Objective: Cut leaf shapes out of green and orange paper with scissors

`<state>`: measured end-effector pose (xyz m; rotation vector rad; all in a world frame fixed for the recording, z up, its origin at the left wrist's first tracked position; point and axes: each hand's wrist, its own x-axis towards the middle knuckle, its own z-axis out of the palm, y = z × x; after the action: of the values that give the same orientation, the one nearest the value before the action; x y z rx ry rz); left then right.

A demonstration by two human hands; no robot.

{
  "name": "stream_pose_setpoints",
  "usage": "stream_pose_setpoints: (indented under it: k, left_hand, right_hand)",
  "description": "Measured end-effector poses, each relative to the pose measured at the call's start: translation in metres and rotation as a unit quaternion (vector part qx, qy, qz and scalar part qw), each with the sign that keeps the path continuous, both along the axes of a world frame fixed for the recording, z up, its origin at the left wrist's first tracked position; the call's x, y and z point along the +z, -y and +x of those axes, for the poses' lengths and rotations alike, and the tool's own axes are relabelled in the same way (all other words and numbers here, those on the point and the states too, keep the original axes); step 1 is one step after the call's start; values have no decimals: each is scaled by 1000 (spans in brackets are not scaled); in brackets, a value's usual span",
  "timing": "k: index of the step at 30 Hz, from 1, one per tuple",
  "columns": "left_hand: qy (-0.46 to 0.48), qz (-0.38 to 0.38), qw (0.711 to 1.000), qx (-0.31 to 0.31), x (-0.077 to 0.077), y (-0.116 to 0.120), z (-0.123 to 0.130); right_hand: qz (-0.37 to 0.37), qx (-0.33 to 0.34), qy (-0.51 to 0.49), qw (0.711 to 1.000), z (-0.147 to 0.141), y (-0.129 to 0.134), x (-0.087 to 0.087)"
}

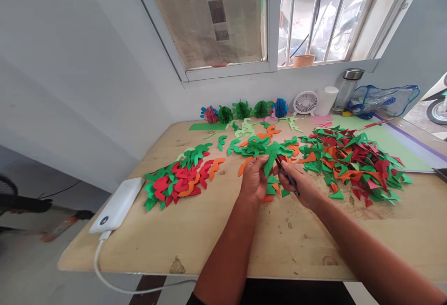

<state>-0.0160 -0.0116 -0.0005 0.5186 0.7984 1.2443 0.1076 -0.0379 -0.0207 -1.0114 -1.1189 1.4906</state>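
Observation:
Above the middle of the table, my left hand [254, 178] is closed on a green paper piece [271, 156], pinching its lower left edge. My right hand [302, 185] grips a dark-handled cutting tool [291, 185], probably scissors, whose blades meet the paper's right side and are partly hidden. Behind both hands lies a heap of green cut-outs [256, 146] with some orange ones. To the left spreads a pile of curved red, green and orange cut-outs [183, 179]. Small green and orange paper bits lie beneath my hands.
A large heap of paper scraps [356, 160] covers the right side. Along the wall stand folded paper ornaments [240, 109], a small fan [306, 104], a white cylinder [326, 101], a glass bottle [347, 91] and a clear bag [387, 100]. A corded power bank [118, 205] sits at the left edge.

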Motion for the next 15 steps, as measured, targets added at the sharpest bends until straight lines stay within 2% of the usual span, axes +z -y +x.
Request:
stream_pose_setpoints:
  k: [8, 15]
  left_hand:
    - [19, 9, 1000, -6, 0, 1, 2]
    - [0, 0, 1000, 1, 2, 3, 2]
  right_hand:
    - [12, 8, 7, 1000, -1, -1, -1]
    - [6, -20, 30, 999, -3, 0, 4]
